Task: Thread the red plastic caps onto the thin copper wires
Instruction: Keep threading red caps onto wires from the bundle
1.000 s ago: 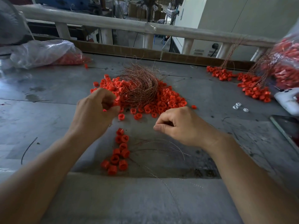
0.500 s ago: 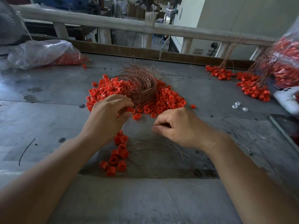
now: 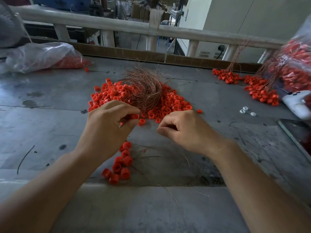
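Observation:
A heap of loose red caps (image 3: 171, 105) lies mid-table, with a tangled bundle of thin copper wires (image 3: 144, 88) on top of it. My left hand (image 3: 107, 128) is at the heap's near edge, fingers curled, pinching a red cap between thumb and fingertips. My right hand (image 3: 186, 130) sits just to its right with thumb pressed to forefinger on a thin copper wire that barely shows. Below both hands lies a cluster of threaded caps (image 3: 122, 165), with fine wires fanning out to the right.
A plastic bag of caps (image 3: 38, 56) lies at the far left and another bag (image 3: 296, 64) at the right edge. Wired caps (image 3: 259, 88) are piled far right, near a white device (image 3: 297, 105), a dark phone (image 3: 297, 135) and small white pieces (image 3: 245, 111). A railing (image 3: 117, 26) runs behind.
My left hand has moved from the left side of the heap rightward toward my right hand, carrying a cap. My right hand has stayed in place.

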Demonstrator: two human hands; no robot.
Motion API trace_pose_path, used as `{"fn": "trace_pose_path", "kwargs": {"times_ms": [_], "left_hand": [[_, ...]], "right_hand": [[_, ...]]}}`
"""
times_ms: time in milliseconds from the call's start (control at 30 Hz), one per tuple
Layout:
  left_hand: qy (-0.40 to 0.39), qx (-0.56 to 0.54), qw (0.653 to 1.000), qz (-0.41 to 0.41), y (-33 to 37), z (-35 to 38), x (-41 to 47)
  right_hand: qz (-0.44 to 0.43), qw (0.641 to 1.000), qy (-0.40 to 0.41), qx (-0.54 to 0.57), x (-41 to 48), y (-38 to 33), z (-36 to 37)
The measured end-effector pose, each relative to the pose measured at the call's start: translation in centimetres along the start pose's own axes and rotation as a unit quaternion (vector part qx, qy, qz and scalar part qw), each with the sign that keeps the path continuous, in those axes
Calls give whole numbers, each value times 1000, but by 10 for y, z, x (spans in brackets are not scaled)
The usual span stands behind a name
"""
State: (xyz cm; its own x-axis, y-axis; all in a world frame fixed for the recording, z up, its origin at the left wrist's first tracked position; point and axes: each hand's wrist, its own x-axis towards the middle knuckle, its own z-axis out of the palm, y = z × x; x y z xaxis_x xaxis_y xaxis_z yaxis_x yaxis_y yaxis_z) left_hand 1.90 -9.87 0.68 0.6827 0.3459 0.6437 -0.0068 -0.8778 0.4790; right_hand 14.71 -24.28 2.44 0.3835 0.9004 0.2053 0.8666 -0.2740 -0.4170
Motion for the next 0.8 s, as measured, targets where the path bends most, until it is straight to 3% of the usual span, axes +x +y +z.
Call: {"fn": "trace_pose_path", "kwargs": {"times_ms": [267,433,800], "left_hand": [[14,-2,996,90,11,-3,-5],[10,-24,989,146,16,-1,-9],[34,-39,989,137,18,-6,-6]], "right_hand": [[-20,995,94,33,3,-6,8],[-90,987,98,89,3,-10,13],[-123,964,152,179,0,-10,1]]}}
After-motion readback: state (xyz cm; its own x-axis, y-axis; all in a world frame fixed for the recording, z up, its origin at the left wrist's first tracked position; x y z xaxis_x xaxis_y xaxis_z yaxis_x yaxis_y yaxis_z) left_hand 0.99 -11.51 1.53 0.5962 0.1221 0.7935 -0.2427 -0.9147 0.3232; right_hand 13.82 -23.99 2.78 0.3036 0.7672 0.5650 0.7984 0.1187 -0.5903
